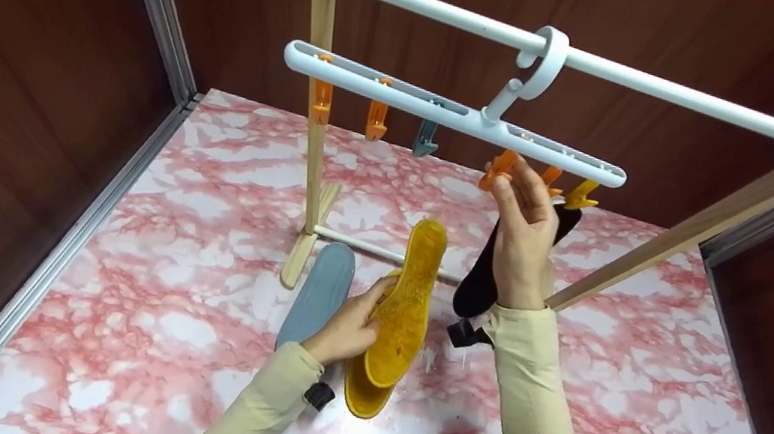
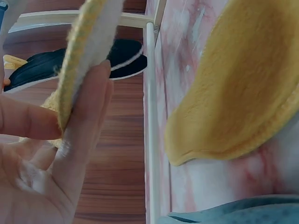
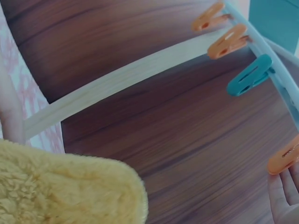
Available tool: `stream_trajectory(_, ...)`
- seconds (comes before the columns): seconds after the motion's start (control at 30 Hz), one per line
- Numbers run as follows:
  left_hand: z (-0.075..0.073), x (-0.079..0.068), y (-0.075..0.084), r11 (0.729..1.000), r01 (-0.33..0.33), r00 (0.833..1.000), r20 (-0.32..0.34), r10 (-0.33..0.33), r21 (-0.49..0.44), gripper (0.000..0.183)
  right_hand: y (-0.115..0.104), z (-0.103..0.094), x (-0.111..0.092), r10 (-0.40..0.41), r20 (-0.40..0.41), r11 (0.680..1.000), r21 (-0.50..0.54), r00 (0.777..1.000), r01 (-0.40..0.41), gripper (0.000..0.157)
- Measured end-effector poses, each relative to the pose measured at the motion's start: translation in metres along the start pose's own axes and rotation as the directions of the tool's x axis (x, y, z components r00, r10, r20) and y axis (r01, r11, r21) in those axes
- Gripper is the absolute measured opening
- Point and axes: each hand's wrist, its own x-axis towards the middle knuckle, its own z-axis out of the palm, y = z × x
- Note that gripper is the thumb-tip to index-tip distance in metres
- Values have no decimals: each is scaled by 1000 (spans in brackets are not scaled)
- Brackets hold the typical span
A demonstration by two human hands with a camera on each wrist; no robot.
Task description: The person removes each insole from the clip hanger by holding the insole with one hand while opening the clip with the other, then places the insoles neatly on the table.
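The left hand (image 1: 350, 325) grips a yellow insole (image 1: 407, 303) between thumb and fingers above the pink-marbled surface (image 1: 181, 385), where a second yellow insole (image 1: 365, 397) lies partly beneath it and a grey insole (image 1: 323, 284) lies just to the left. Farther out and higher, the right hand (image 1: 528, 225) pinches an orange clip (image 1: 498, 172) below the white hanger (image 1: 388, 98), though whether the clip's mouth is spread I cannot tell. Just beyond that hand hang black insoles (image 1: 478, 283) near the yellow clip (image 1: 582, 194), and brown panels (image 1: 251, 1) stand behind the rack's white bar (image 1: 432, 5).
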Motion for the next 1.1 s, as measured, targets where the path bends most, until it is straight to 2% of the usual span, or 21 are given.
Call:
stream_trajectory(0.3, 5, -6, -11, 992, 119, 990, 74, -116, -33, 70, 0, -1, -3, 1, -7, 1000, -7, 1000, -1, 36)
stream_trajectory(0.53, 8, -10, -15, 982, 184, 979, 98, -180, -35, 72, 0, 0, -3, 10, -9, 1000, 7, 1000, -10, 34)
stream_trajectory(0.87, 10, -12, -18, 967, 253, 961, 123, -247, -34, 74, 1, 0, -5, 27, -25, 1000, 8, 999, -27, 35)
stream_trajectory(1.1, 12, -14, -23, 964, 265, 955, 142, -258, -28, 70, 3, -2, -5, 3, -6, 1000, 2, 1000, -3, 32)
